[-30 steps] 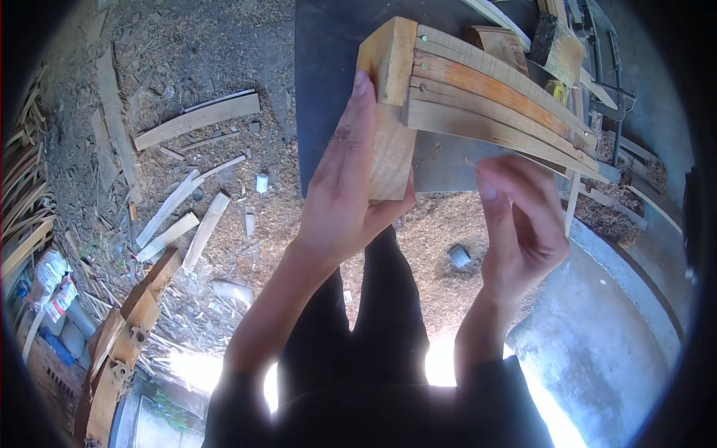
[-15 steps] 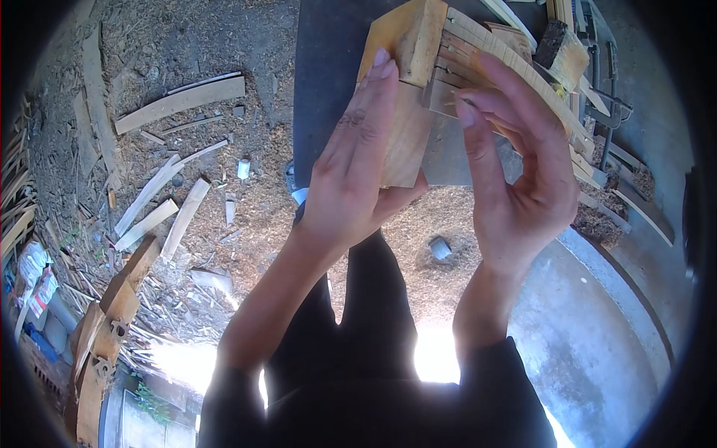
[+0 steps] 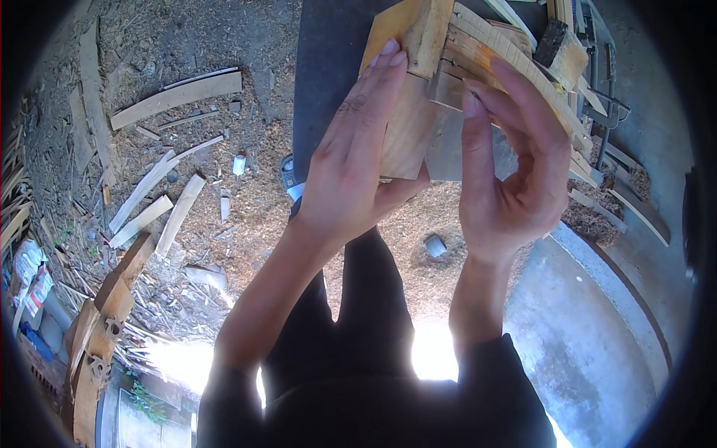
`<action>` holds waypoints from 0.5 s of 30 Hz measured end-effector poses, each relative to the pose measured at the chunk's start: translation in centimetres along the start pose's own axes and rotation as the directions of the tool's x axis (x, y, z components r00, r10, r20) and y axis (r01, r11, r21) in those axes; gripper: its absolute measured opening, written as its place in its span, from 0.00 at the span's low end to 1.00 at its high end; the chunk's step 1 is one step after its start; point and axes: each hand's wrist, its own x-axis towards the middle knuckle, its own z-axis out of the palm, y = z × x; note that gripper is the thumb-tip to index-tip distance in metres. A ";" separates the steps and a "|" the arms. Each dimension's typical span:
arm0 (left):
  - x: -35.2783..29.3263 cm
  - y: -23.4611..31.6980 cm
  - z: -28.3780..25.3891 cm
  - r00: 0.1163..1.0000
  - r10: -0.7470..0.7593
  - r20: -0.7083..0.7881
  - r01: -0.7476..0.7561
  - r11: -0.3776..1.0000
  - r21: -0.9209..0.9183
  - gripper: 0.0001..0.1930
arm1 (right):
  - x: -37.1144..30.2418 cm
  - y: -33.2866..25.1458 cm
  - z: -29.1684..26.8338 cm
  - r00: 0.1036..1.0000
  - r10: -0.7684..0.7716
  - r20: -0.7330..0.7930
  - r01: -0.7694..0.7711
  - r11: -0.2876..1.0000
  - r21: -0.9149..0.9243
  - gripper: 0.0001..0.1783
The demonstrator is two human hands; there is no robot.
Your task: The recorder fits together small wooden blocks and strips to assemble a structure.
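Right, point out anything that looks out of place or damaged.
Wood offcuts lie at odd angles on the littered ground at left, like untidied scrap. A small can-like object sits among shavings. No clear damage shows on the wooden block in the left hand.

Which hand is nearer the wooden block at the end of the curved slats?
Left. The left hand touches the wooden block, lying along its left side; the right hand is apart from it, lower right, in front of the curved slats.

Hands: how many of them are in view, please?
2: the left hand holds the wood block; the right hand, in front of the curved slats, pinches a tiny dark thing.
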 end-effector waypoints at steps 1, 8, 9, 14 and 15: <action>0.0 0.0 0.0 1.000 -0.003 -0.003 0.003 1.000 0.015 0.51 | -0.1 0.1 0.1 1.000 -0.028 0.000 0.028 0.999 -0.033 0.20; 0.0 -0.4 0.2 0.999 0.038 -0.023 -0.038 0.999 0.025 0.51 | -0.4 0.2 1.4 0.978 0.059 -0.198 -0.038 0.994 0.105 0.17; 0.0 -0.3 0.1 0.999 0.029 -0.020 -0.028 0.999 0.022 0.51 | -0.3 0.0 1.0 0.993 0.034 -0.116 -0.028 0.998 0.056 0.19; -0.3 -0.5 0.2 1.000 0.016 0.000 -0.015 0.999 0.038 0.54 | -0.1 -0.2 0.5 0.999 0.037 -0.035 -0.036 0.999 0.011 0.21; -0.4 -0.7 0.3 0.999 0.041 -0.009 -0.040 0.998 0.043 0.54 | -0.2 -0.1 0.5 0.998 0.045 -0.033 -0.044 0.999 0.014 0.21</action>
